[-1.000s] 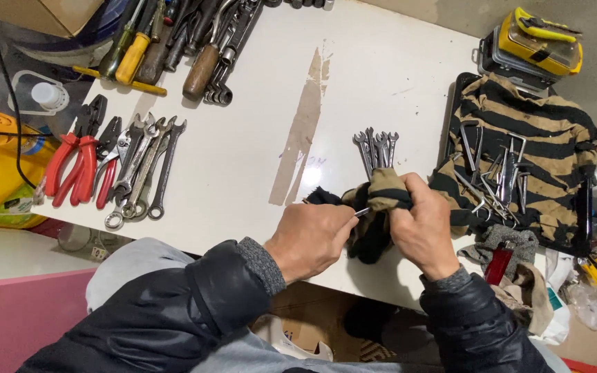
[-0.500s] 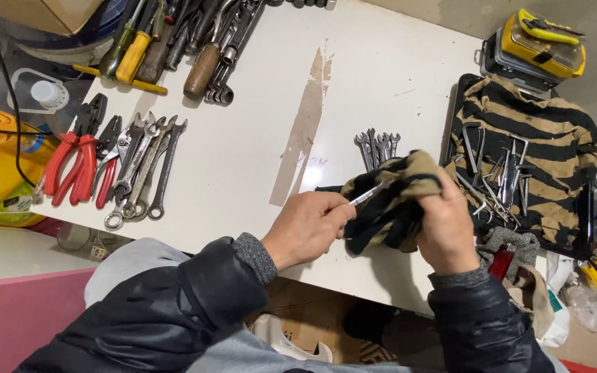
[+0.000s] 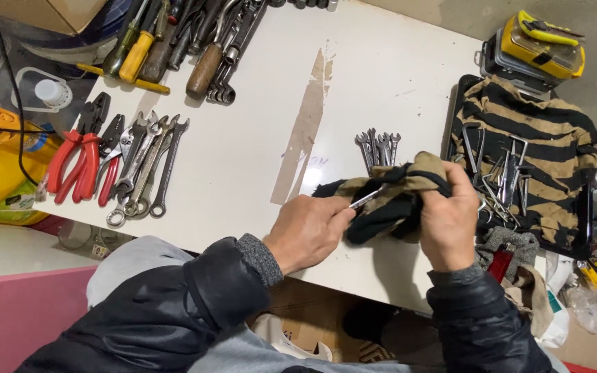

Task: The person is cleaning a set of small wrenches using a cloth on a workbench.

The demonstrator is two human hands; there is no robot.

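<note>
My left hand [image 3: 309, 231] pinches the end of a small metal wrench [image 3: 367, 198] near the front edge of the white table [image 3: 257, 138]. Its other end is buried in a black and tan rag [image 3: 388, 197], which my right hand [image 3: 448, 217] clutches around it. Just behind the rag, a row of several small wrenches [image 3: 378, 146] lies on the table.
Red-handled pliers [image 3: 77, 155] and several spanners [image 3: 146, 166] lie at the left. Screwdrivers and larger tools [image 3: 174, 41] fill the far left. A striped cloth with metal tools [image 3: 519, 159] lies at the right, a yellow and black case [image 3: 533, 45] behind it.
The rag has shifted to the right along the wrench, and more of the wrench's shaft shows beside my left hand. Both hands stay at the front edge.
</note>
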